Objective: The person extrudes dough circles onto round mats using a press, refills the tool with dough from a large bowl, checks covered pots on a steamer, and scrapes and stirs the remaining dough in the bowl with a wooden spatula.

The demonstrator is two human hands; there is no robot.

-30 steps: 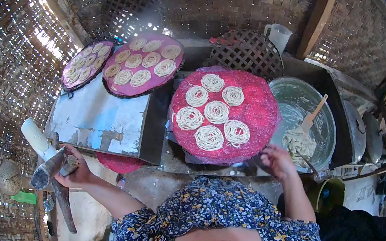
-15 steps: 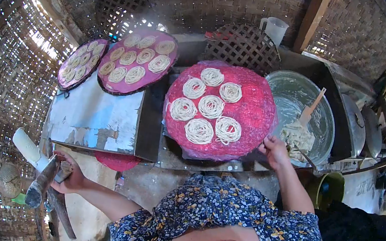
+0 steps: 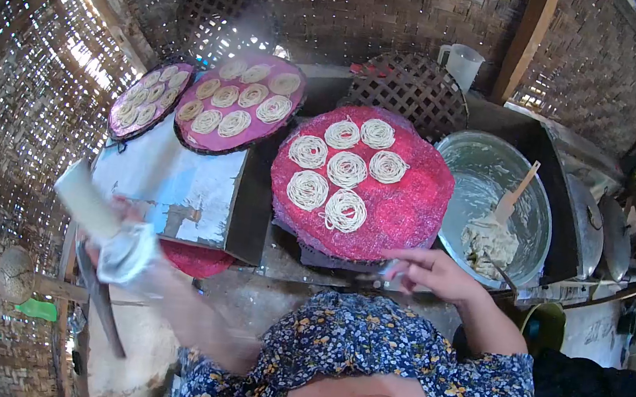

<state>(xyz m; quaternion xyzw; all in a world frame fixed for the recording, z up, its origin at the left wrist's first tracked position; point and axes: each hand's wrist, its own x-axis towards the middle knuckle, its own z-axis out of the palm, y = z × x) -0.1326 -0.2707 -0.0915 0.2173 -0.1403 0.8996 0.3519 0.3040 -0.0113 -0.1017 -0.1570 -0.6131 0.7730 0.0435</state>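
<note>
My left hand, smeared by motion, is wrapped round a white tube with clear plastic at its lower end; the fingers are partly hidden behind it. My right hand is at the near right rim of a round tray covered in red netting and plastic. Its index finger stretches left along the rim, and the fingers look apart. Several coils of pale noodle-like strands lie on the tray, with bare red netting at its lower right.
Two round pink trays with more coils lean at the back left by a box. On the right stands a metal basin with dough and a wooden spatula. A dark lattice tray and white jug are behind.
The red tray has turned clockwise. My right hand has loosened its pinch on the rim and moved left. My left hand has swung up and right with the white tube, away from the wooden bar.
</note>
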